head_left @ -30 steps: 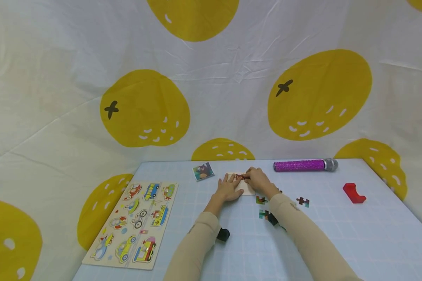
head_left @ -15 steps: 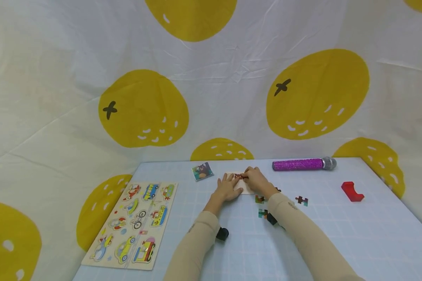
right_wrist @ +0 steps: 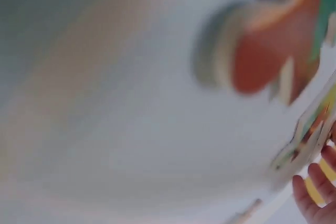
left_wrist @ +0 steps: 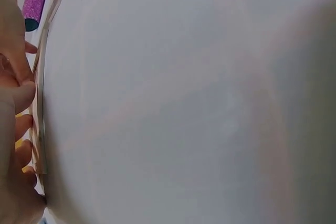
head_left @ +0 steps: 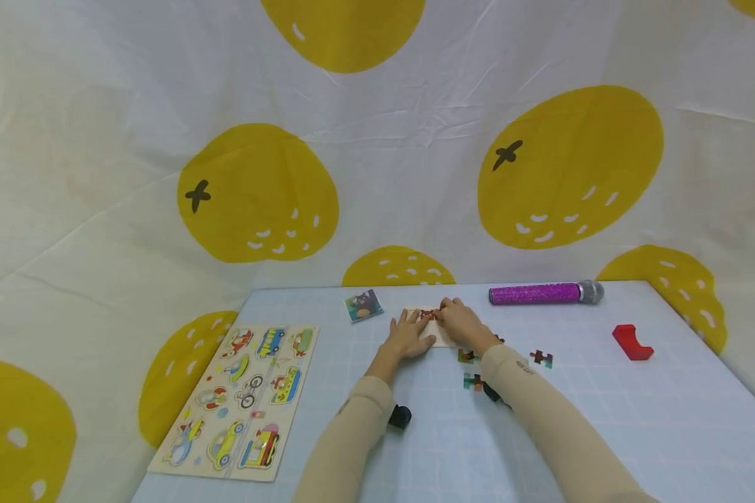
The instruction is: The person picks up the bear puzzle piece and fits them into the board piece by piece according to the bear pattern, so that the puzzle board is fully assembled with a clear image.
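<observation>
My left hand lies with its fingers spread on a small pale puzzle board. A brown-red jigsaw piece shows near the board's far edge, beside the left fingertips. At that piece, the fingers of my right hand are curled and pinch its right side. The left wrist view sees the board edge-on along its left side, with fingers over it. Loose jigsaw pieces lie close to the right forearm, among them a green one, a teal one and a brown one.
A small bear picture card lies left of the board. The wooden vehicle puzzle is on the left of the table. A purple glitter microphone lies at the back right, and a red arched block sits farther right.
Both hands stay at the board in nearly the same pose. The whole head view shifts slightly.
</observation>
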`<state>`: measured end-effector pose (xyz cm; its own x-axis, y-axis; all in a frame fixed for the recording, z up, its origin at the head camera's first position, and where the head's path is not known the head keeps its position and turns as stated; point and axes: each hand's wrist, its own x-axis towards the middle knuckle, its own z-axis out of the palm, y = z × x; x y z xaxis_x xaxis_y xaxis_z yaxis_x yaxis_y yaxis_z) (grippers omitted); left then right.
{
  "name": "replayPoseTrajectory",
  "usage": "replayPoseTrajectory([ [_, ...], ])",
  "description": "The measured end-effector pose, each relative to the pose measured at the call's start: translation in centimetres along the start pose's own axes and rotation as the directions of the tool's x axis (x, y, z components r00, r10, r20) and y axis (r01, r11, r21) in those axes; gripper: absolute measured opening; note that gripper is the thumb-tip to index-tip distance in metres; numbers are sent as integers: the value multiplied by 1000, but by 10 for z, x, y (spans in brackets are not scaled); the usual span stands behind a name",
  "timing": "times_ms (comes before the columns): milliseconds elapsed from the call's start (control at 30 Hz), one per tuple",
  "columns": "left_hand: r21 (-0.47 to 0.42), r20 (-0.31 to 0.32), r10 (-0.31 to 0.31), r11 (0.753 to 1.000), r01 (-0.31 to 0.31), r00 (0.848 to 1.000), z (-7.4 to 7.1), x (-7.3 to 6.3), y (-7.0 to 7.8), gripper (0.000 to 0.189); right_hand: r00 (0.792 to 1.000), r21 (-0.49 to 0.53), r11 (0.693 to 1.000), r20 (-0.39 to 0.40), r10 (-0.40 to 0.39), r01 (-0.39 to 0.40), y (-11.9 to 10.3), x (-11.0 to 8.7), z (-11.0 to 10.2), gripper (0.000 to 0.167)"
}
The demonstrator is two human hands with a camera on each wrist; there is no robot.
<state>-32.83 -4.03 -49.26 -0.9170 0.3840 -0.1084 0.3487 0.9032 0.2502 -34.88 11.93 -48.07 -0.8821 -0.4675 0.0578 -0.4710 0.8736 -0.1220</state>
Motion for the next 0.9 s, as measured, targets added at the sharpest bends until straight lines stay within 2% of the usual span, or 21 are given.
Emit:
replayPoseTrajectory([
  [167,-8,9,8,1000,-8,1000,1,1,0,58,996,-120,992,83,-15,25,-13,1,-8,22],
  [300,-33,16,14,999,-14,1000,0,1,1,58,987,-145,989,156,23,0,-22,2,-15,27],
  [500,-39,10,6,999,-6,1000,0,3,-2,60,978,-29,997,195,77,-72,-18,0,-17,31],
  [667,-55,29,6,998,-4,1000,-1,4,-4,60,974,91,988,202,104,-125,-8,-4,-15,36],
  [767,-60,32,6,998,-4,999,-3,4,-4,61,977,143,981,185,102,-129,-4,-6,-15,37],
  [900,-56,35,9,998,-7,999,-4,3,-4,64,982,164,979,167,93,-120,-2,-8,-14,39],
])
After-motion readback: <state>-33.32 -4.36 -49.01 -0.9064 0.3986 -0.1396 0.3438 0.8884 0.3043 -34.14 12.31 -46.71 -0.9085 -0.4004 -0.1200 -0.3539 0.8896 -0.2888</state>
